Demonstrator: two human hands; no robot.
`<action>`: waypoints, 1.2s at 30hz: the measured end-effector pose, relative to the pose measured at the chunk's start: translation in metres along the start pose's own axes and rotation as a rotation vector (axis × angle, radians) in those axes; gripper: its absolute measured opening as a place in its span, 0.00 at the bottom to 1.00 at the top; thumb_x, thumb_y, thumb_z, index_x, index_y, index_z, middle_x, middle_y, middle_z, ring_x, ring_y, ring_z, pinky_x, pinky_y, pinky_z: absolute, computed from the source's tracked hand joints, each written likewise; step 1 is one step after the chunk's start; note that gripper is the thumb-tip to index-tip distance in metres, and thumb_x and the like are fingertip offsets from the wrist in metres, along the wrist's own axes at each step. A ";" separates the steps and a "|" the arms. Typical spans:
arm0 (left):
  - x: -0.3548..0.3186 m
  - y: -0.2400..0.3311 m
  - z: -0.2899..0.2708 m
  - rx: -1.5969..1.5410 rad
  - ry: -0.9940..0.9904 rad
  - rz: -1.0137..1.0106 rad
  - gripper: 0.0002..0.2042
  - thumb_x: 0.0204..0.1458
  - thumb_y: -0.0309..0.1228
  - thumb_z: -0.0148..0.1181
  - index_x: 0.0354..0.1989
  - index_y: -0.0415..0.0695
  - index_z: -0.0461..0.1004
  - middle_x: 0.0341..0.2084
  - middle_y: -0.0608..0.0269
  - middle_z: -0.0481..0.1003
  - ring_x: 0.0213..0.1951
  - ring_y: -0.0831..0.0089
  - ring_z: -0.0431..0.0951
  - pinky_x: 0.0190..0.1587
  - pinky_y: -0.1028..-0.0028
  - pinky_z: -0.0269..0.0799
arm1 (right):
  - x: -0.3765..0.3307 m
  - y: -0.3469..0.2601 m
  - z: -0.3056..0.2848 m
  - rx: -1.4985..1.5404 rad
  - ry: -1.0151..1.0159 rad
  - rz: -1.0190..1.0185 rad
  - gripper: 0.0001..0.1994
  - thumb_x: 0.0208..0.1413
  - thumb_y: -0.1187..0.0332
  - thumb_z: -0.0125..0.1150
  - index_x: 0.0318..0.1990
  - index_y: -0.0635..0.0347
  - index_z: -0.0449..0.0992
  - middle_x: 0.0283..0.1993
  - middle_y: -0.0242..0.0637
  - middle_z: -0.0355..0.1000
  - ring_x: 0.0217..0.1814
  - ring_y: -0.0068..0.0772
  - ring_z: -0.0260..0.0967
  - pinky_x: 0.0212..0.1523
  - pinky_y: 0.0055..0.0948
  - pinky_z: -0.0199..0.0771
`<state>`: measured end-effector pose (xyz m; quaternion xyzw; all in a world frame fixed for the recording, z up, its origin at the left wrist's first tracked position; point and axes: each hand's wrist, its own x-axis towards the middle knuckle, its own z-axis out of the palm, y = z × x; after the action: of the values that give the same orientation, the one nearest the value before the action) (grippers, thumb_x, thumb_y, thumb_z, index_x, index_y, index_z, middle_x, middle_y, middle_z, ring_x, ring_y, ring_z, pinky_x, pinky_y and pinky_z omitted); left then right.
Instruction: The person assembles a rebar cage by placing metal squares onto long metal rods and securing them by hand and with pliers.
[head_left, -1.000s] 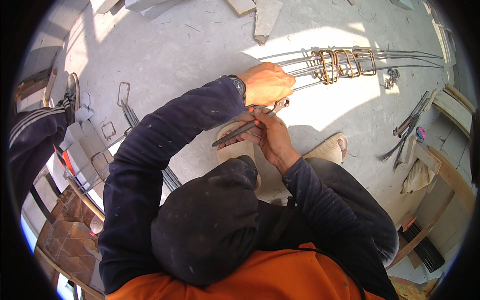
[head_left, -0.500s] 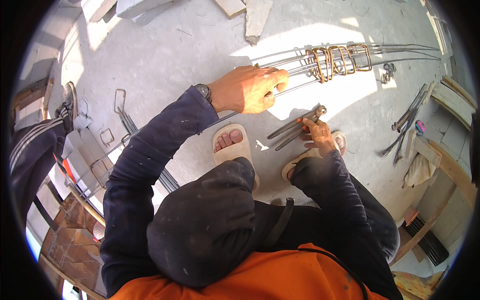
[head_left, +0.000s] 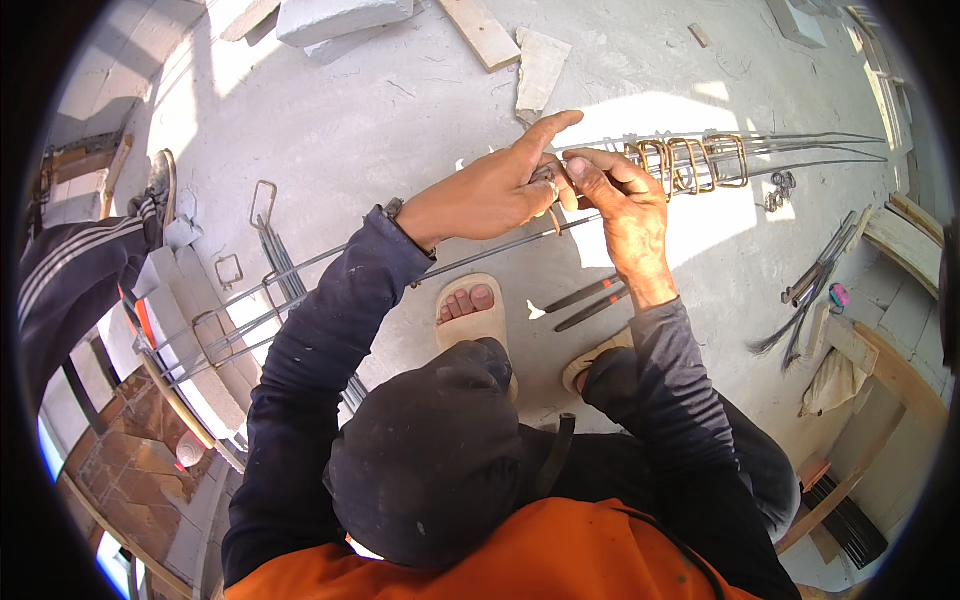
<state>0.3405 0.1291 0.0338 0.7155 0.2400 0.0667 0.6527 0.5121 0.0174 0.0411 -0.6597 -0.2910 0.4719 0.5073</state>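
My left hand [head_left: 490, 195] is over a long bundle of steel bars [head_left: 500, 243], its index finger stretched out and the other fingers curled around a spot on the bars. A rusty bent stirrup end [head_left: 556, 222] pokes out below it. Fingertips of my right hand [head_left: 635, 220] pinch together right against the left one; whatever sits between them is too small to make out. Several rusty square stirrups [head_left: 690, 165] ring the bars to the right. Pincers [head_left: 585, 303] lie on the floor, their long dark handles showing and their head hidden behind my right wrist.
At the left, another person's leg [head_left: 85, 260] stands beside pale blocks [head_left: 185, 315] under the bars. Loose wire [head_left: 780, 190] lies beyond the stirrups, with a bundle of dark wires [head_left: 815, 280] at right. Planks [head_left: 480, 35] and block pieces [head_left: 345, 20] lie at the far side.
My right hand has let go of the pincers, leaving them on the floor, and has come up to meet my left hand at the bars. The left index finger now points outward.
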 end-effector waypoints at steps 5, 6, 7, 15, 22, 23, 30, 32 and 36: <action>-0.002 0.008 0.004 -0.621 0.351 -0.165 0.20 0.67 0.32 0.64 0.65 0.40 0.75 0.34 0.65 0.81 0.30 0.87 0.72 0.32 0.83 0.67 | 0.017 -0.014 0.015 0.035 0.188 -0.172 0.11 0.68 0.65 0.69 0.48 0.65 0.86 0.36 0.33 0.79 0.34 0.19 0.74 0.37 0.23 0.79; 0.000 0.008 0.006 -0.685 0.375 -0.172 0.18 0.67 0.32 0.65 0.62 0.40 0.77 0.33 0.67 0.81 0.30 0.87 0.72 0.32 0.83 0.67 | 0.019 -0.015 0.016 0.043 0.181 -0.214 0.11 0.68 0.64 0.69 0.48 0.65 0.85 0.36 0.32 0.79 0.34 0.18 0.73 0.35 0.23 0.78; 0.001 0.008 0.006 -0.739 0.430 -0.184 0.16 0.67 0.33 0.65 0.60 0.39 0.80 0.31 0.68 0.80 0.29 0.87 0.71 0.31 0.83 0.67 | 0.022 -0.015 0.020 0.078 0.206 -0.209 0.11 0.69 0.65 0.68 0.49 0.64 0.84 0.36 0.31 0.79 0.34 0.18 0.72 0.34 0.23 0.76; -0.010 0.003 0.010 0.417 0.393 -0.209 0.14 0.54 0.40 0.67 0.36 0.39 0.81 0.26 0.54 0.79 0.31 0.55 0.81 0.37 0.56 0.74 | 0.022 0.004 0.044 0.067 0.163 -0.218 0.10 0.74 0.63 0.60 0.45 0.62 0.76 0.39 0.31 0.74 0.39 0.21 0.66 0.45 0.26 0.73; -0.019 -0.011 0.017 -1.092 0.560 -0.007 0.13 0.72 0.36 0.61 0.58 0.44 0.73 0.51 0.65 0.79 0.50 0.73 0.81 0.45 0.71 0.82 | 0.035 -0.012 0.061 0.072 0.148 -0.368 0.14 0.77 0.58 0.53 0.47 0.62 0.73 0.45 0.36 0.73 0.46 0.28 0.66 0.53 0.33 0.70; -0.022 -0.012 0.014 -1.074 0.566 -0.029 0.14 0.72 0.36 0.61 0.59 0.44 0.73 0.51 0.65 0.79 0.50 0.74 0.81 0.45 0.72 0.82 | 0.033 -0.011 0.067 0.109 0.151 -0.353 0.15 0.77 0.57 0.54 0.47 0.61 0.73 0.46 0.37 0.74 0.47 0.28 0.67 0.53 0.33 0.71; -0.043 -0.011 0.000 0.290 0.646 0.122 0.16 0.68 0.32 0.61 0.61 0.42 0.79 0.49 0.59 0.82 0.45 0.61 0.82 0.49 0.63 0.78 | 0.036 -0.011 0.080 0.256 0.079 -0.394 0.18 0.79 0.53 0.50 0.52 0.62 0.67 0.53 0.46 0.78 0.57 0.38 0.76 0.65 0.42 0.75; -0.044 -0.008 0.009 0.611 0.680 0.138 0.17 0.67 0.30 0.58 0.63 0.45 0.79 0.47 0.52 0.80 0.48 0.48 0.79 0.52 0.58 0.77 | 0.036 -0.015 0.074 0.367 0.053 -0.256 0.16 0.80 0.55 0.48 0.52 0.61 0.66 0.48 0.47 0.79 0.53 0.39 0.78 0.62 0.44 0.76; -0.028 0.002 0.021 -0.098 0.707 0.239 0.15 0.71 0.36 0.57 0.57 0.39 0.79 0.38 0.62 0.78 0.45 0.65 0.80 0.49 0.61 0.76 | 0.037 -0.033 0.070 0.284 0.088 -0.434 0.16 0.80 0.54 0.48 0.51 0.59 0.68 0.36 0.35 0.71 0.42 0.28 0.71 0.52 0.35 0.73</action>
<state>0.3249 0.0975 0.0393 0.6393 0.3617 0.3968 0.5505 0.4652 0.0872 0.0571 -0.5241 -0.3343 0.3590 0.6962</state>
